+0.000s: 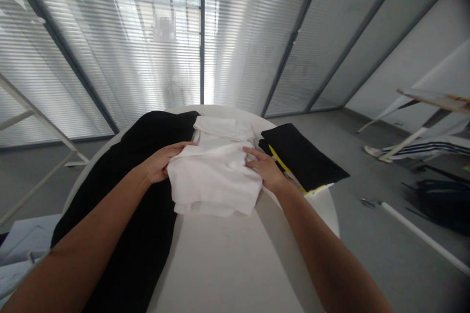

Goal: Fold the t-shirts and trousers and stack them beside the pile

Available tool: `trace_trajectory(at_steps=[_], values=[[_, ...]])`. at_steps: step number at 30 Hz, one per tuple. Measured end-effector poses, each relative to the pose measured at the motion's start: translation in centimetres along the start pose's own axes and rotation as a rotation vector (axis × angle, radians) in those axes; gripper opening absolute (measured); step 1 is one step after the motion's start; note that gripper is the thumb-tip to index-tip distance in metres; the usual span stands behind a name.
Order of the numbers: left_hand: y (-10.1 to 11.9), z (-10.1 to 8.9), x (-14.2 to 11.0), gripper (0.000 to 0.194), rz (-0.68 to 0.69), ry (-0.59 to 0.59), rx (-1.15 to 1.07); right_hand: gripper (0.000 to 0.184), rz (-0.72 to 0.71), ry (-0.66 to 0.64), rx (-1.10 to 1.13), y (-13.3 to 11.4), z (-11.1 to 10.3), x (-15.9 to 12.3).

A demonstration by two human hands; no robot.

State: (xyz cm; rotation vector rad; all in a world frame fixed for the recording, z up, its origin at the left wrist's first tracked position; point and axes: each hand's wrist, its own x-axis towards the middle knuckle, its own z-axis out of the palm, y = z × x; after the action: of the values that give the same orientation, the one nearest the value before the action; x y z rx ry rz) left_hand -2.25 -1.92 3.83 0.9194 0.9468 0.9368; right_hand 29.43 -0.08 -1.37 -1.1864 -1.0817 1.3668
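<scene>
A folded white cloth garment (215, 181) lies on the round white table (227, 264), with a second white layer or fold (223, 128) stretching beyond it. My left hand (159, 162) holds the garment's left side, fingers across its upper fold. My right hand (264, 168) grips its right edge from the far side. To the left, a long black garment (135, 205) lies spread over the table and hangs past its edge. Beyond my right hand is a folded black cloth with yellow trim (303, 154), its near part hidden by my wrist.
A person's leg in black trousers with white stripes (414, 147) stands at the right beside a light wooden table (435, 100). A dark bag (444, 205) and a white pole (422, 235) lie on the grey floor. Glass walls with blinds stand behind.
</scene>
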Motion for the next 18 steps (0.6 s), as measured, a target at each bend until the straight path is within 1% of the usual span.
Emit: trace_trajectory(at_steps=[3,5,8,12,15,18], values=[[0.2,0.0,0.3,0.032,0.077,0.075,-0.158,0.061,0.099,0.021,0.1,-0.6,-0.2,0.2],[0.2,-0.2,0.5,0.029,0.09,0.09,-0.198,0.055,0.109,0.043,0.145,-0.9,-0.3,0.2],[-0.2,-0.7,1.0,0.026,0.124,0.095,-0.137,0.045,0.125,0.067,0.176,-0.8,-0.3,0.3],[-0.8,-1.1,1.2,0.021,0.15,0.065,-0.049,0.043,0.111,0.072,0.213,-0.3,-0.4,0.7],[-0.7,-1.1,0.7,0.021,0.104,0.029,-0.009,0.043,0.081,0.079,0.212,0.1,-0.9,1.1],[-0.3,-1.4,0.1,0.025,0.065,0.024,0.031,0.043,0.095,0.08,0.226,0.3,-1.3,1.4]])
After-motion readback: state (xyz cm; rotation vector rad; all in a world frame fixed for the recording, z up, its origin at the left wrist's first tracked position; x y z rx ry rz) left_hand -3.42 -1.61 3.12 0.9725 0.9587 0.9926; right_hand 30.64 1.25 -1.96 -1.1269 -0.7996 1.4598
